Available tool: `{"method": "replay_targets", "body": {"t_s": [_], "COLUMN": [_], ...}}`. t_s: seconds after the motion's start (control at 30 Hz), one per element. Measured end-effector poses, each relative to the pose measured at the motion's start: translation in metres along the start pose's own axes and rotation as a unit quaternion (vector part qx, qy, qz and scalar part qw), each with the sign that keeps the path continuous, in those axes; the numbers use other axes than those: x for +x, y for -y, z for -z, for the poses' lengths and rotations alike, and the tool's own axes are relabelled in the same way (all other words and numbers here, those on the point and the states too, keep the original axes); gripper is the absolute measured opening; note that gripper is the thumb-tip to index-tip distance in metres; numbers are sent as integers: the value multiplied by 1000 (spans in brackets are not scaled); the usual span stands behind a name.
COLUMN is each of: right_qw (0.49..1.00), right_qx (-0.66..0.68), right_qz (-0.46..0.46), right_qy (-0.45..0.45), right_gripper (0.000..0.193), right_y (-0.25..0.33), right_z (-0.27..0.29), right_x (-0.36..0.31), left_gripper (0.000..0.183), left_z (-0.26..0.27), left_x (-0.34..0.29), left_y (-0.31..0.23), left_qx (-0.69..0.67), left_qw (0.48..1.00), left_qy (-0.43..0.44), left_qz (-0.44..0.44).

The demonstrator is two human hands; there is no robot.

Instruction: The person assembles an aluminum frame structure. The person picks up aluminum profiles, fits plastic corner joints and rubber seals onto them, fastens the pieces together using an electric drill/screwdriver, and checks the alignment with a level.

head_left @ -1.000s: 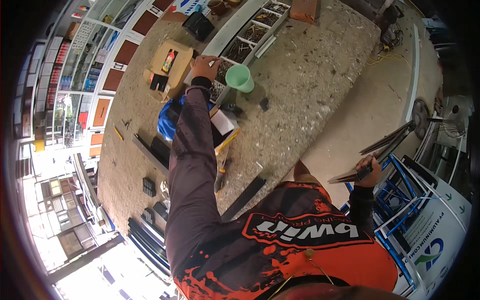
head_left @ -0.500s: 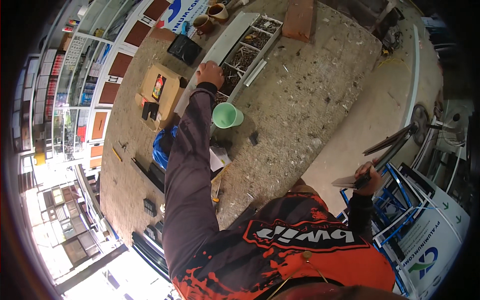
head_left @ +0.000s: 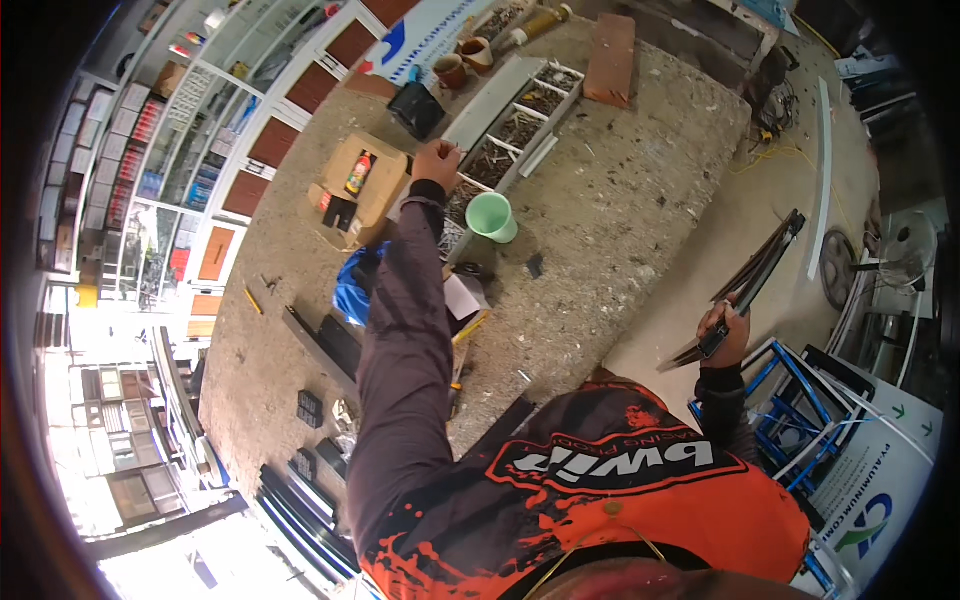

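My left hand (head_left: 437,163) is over the left edge of a long divided tray (head_left: 505,165), its fingers pinched together. A tiny thin thing seems to show at the fingertips, too small to name. The tray's compartments hold many small dark screws or similar hardware. Beside its near end stands a light green plastic cup (head_left: 492,218). Off the table's right side, my right hand (head_left: 727,335) is wrapped around a bundle of dark metal profiles (head_left: 757,272), which slants up and away.
Left of the tray lie an open cardboard box (head_left: 385,203), a black container (head_left: 416,110) and a blue bag (head_left: 352,287). Two brown cups (head_left: 450,70) and a reddish-brown board (head_left: 610,60) are at the far end. Blue metal frames (head_left: 790,400) and a fan (head_left: 908,240) stand at right.
My left hand has come up off the tray's edge, with its fingertips now pinched. My right hand has tilted the profiles more upright. The whole view has shifted slightly.
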State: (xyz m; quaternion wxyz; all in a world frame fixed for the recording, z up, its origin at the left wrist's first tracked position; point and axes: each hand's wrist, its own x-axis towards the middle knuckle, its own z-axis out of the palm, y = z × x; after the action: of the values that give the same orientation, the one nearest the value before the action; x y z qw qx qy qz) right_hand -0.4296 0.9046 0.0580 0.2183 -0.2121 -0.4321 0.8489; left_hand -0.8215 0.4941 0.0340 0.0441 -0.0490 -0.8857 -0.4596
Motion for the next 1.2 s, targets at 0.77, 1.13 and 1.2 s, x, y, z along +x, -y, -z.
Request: {"method": "replay_targets", "body": {"t_s": [0.77,1.13,1.2], "right_qw": [1000,996,988], "right_qx": [24,-28,-84], "right_qz": [11,79,124], "right_qy": [-11,29,31], "right_gripper": [26,26,28], "right_y": [-55,-57,-70], "right_z": [-11,-39,-40], "right_x": [-305,-312,-304], "left_gripper": [31,18,15], "left_z": [44,84,85], "left_x": [-341,-397,-422], "left_y": [19,14,-8], "left_qx": [51,-119,-173], "left_qw": [988,991,984], "left_qy": [138,44,42], "left_qz": [46,43,-13]}}
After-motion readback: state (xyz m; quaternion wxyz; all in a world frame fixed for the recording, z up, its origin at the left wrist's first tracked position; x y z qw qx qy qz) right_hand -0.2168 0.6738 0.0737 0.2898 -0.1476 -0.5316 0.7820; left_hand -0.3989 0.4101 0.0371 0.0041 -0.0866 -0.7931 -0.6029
